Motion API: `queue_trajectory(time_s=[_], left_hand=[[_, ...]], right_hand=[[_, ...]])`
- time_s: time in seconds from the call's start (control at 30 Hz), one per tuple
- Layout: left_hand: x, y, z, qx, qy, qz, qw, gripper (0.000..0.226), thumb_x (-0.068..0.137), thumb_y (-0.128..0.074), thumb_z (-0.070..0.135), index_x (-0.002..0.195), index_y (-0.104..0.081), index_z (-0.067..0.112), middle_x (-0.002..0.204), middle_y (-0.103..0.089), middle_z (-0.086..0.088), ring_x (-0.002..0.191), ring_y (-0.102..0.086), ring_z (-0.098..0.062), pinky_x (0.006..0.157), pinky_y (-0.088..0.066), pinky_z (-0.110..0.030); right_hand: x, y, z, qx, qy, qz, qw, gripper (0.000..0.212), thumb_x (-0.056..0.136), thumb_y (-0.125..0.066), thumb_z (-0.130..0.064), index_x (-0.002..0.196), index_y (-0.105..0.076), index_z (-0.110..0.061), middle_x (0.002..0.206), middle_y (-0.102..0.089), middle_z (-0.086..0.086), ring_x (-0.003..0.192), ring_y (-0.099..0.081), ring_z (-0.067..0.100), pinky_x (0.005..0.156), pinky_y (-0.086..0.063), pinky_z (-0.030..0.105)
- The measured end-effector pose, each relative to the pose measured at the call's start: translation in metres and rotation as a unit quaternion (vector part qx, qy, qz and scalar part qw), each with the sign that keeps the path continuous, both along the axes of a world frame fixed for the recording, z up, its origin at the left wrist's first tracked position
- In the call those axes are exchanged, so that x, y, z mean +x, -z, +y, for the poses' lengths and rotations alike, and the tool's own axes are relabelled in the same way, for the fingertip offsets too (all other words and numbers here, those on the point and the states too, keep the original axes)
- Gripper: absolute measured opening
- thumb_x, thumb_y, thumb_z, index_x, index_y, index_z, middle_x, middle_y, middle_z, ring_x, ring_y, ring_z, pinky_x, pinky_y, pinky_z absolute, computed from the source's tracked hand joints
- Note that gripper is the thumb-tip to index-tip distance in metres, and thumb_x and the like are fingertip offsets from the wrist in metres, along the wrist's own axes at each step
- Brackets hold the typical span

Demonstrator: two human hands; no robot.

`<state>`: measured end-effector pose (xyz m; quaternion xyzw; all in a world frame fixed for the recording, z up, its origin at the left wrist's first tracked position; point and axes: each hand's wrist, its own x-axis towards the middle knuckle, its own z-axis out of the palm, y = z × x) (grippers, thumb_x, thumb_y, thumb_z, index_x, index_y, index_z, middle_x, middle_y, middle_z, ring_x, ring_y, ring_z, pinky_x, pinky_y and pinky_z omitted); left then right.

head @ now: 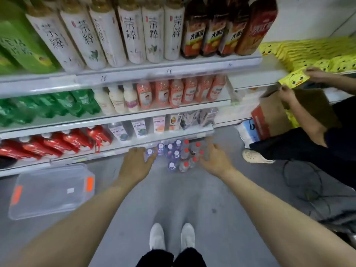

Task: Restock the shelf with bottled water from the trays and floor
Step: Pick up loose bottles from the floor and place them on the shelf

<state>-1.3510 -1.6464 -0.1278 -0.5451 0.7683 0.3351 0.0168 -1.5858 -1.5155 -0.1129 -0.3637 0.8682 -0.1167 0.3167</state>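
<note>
Several small water bottles (176,156) stand in a cluster on the grey floor in front of the lowest shelf (115,149). Those on the left have white caps and purple labels; those on the right have red caps (186,164). My left hand (134,162) reaches down at the cluster's left side, fingers spread, its fingertips at the leftmost bottle. My right hand (215,158) is at the cluster's right side, fingers spread, close to the red-capped bottles. Neither hand holds anything.
An empty clear plastic tray (52,191) with orange clips lies on the floor at the left. The shelves above hold tea, juice and milk bottles. At the right another person (300,145) handles yellow packets over a cardboard box (269,120). My white shoes (171,236) stand on the floor below.
</note>
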Motion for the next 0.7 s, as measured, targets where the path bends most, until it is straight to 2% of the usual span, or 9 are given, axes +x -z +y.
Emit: queue_trajectory(time_s=[0.1, 0.23, 0.4, 0.53, 0.57, 0.63, 0.7], left_hand=[[0.017, 0.079, 0.01, 0.042, -0.025, -0.033, 0.998, 0.052, 0.096, -0.058, 0.044, 0.132, -0.059, 0.007, 0.138, -0.054, -0.02, 0.132, -0.042, -0.036, 0.113, -0.025, -0.04], [0.027, 0.181, 0.028, 0.097, -0.066, -0.051, 0.992, 0.051, 0.097, -0.057, 0.044, 0.133, -0.058, 0.007, 0.139, -0.055, -0.02, 0.134, -0.043, -0.035, 0.114, -0.024, -0.039], [0.031, 0.312, 0.028, 0.153, -0.132, -0.032, 0.979, 0.057, 0.095, -0.057, 0.05, 0.136, -0.054, 0.011, 0.139, -0.051, -0.022, 0.13, -0.046, -0.038, 0.115, -0.03, -0.042], [0.024, 0.417, 0.013, 0.156, -0.167, 0.001, 0.974, 0.058, 0.094, -0.058, 0.051, 0.137, -0.053, 0.012, 0.135, -0.053, -0.02, 0.125, -0.051, -0.035, 0.11, -0.037, -0.04], [0.019, 0.442, 0.008, 0.152, -0.175, 0.014, 0.973, 0.058, 0.094, -0.059, 0.049, 0.137, -0.053, 0.011, 0.135, -0.053, -0.019, 0.125, -0.051, -0.034, 0.11, -0.038, -0.04], [0.006, 0.49, -0.005, 0.141, -0.195, 0.05, 0.969, 0.061, 0.092, -0.063, 0.048, 0.138, -0.052, 0.009, 0.137, -0.054, -0.017, 0.126, -0.051, -0.032, 0.109, -0.038, -0.041], [-0.008, 0.533, -0.023, 0.121, -0.217, 0.091, 0.964, 0.069, 0.089, -0.067, 0.048, 0.142, -0.047, 0.009, 0.141, -0.051, -0.015, 0.129, -0.05, -0.031, 0.111, -0.038, -0.043]], right_hand=[[0.005, 0.075, 0.007, 0.027, 0.002, -0.008, 1.0, 0.059, 0.095, -0.067, -0.029, 0.146, -0.047, -0.009, 0.141, -0.051, 0.02, 0.129, -0.051, 0.04, 0.104, -0.042, 0.04], [0.022, 0.185, 0.005, 0.056, 0.009, -0.07, 0.996, 0.063, 0.095, -0.067, -0.03, 0.149, -0.044, -0.01, 0.144, -0.05, 0.018, 0.133, -0.05, 0.035, 0.107, -0.037, 0.033], [0.042, 0.329, -0.003, 0.015, 0.021, -0.137, 0.99, 0.07, 0.09, -0.076, -0.03, 0.149, -0.043, -0.011, 0.147, -0.048, 0.015, 0.137, -0.046, 0.028, 0.104, -0.033, 0.024], [0.045, 0.436, -0.016, -0.049, 0.033, -0.134, 0.989, 0.09, 0.083, -0.083, -0.033, 0.154, -0.035, -0.005, 0.155, -0.039, 0.014, 0.143, -0.037, 0.027, 0.113, -0.025, 0.023], [0.045, 0.461, -0.02, -0.065, 0.037, -0.126, 0.989, 0.093, 0.082, -0.084, -0.035, 0.153, -0.034, -0.002, 0.153, -0.04, 0.016, 0.142, -0.037, 0.029, 0.115, -0.025, 0.025], [0.044, 0.509, -0.028, -0.099, 0.046, -0.11, 0.988, 0.1, 0.077, -0.086, -0.041, 0.151, -0.034, 0.003, 0.15, -0.042, 0.021, 0.14, -0.038, 0.034, 0.119, -0.029, 0.038], [0.043, 0.548, -0.037, -0.137, 0.049, -0.092, 0.985, 0.109, 0.075, -0.089, -0.036, 0.155, -0.026, 0.001, 0.156, -0.036, 0.02, 0.145, -0.034, 0.034, 0.121, -0.027, 0.042]])
